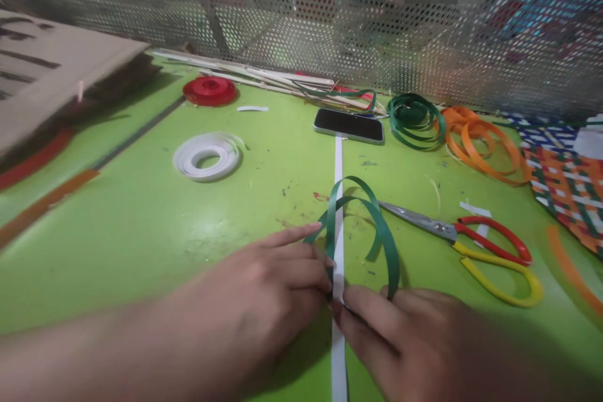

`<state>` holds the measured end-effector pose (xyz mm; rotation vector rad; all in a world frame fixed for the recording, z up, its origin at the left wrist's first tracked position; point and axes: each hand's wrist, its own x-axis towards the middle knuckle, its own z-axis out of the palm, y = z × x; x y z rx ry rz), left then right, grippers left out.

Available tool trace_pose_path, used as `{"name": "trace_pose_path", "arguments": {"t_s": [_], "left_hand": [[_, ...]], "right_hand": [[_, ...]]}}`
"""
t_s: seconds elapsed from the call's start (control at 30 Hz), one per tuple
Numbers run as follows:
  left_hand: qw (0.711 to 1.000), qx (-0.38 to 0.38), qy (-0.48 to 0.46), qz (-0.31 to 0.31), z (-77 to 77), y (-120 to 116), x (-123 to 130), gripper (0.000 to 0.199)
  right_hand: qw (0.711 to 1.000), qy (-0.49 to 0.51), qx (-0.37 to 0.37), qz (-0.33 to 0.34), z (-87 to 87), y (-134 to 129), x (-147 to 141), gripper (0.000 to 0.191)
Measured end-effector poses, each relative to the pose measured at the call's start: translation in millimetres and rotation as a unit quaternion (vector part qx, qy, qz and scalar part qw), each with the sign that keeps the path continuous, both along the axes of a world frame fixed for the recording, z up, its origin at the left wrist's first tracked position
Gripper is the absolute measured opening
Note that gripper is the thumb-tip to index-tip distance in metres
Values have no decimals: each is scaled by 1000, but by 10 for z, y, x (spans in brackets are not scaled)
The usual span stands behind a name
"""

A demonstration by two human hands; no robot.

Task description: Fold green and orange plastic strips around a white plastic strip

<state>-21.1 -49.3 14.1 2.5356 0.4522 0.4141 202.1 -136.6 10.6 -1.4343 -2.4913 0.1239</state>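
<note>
A long white strip (338, 201) runs from under a phone (349, 125) toward me on the green table. A dark green ribbon (387, 245) curls in loops above it. My left hand (277, 282) is at the strip's left side, fingers bent on the green ribbon, index finger stretched forward. My right hand (405, 333) pinches at the strip's right side, with the ribbon's other part running into its fingers. The two hands nearly meet over the white strip, and their fingertips are partly hidden. Scissors (440, 227) with red and yellow handles lie to the right.
Red (210, 90), white (186, 160), green (417, 119) and orange (490, 144) coils lie around the green table (141, 226). Cardboard (61, 69) is at left, woven strips (570, 182) at right. Behind stands a perforated metal panel (282, 25), with loose sticks along its foot.
</note>
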Motion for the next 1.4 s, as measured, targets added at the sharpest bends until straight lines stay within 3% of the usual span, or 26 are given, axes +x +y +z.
{"name": "trace_pose_path", "arguments": {"t_s": [0.13,0.23,0.37,0.47,0.57,0.63,0.73,0.93,1.13,1.3,1.4], "left_hand": [[995,-102,-7,-3,-42,157,31,18],[990,-141,-9,25,-57,196,45,12],[990,-123,15,65,-33,159,64,7],[985,-105,63,122,-6,179,78,3],[953,-181,179,164,47,263,105,6],[918,-249,261,164,107,329,145,15],[887,-288,329,151,204,415,237,26],[834,-380,385,110,282,555,406,23],[823,-391,400,98,315,572,466,23],[828,-378,396,126,328,514,443,23],[823,-400,390,99,301,542,413,27]], "right_hand": [[995,-56,-13,81,-8,29,74,40],[996,-49,-31,67,-70,24,64,27],[996,-40,-53,58,-90,14,47,26],[995,-50,-27,86,-62,21,81,32],[991,-76,-36,104,-50,43,118,30],[989,-90,-50,107,-38,67,124,28],[984,-105,-92,113,23,113,102,31],[976,-131,-131,111,114,136,66,34],[978,-126,-126,108,109,118,73,34],[973,-135,-149,109,151,134,30,43],[975,-125,-146,112,141,128,34,46]]}}
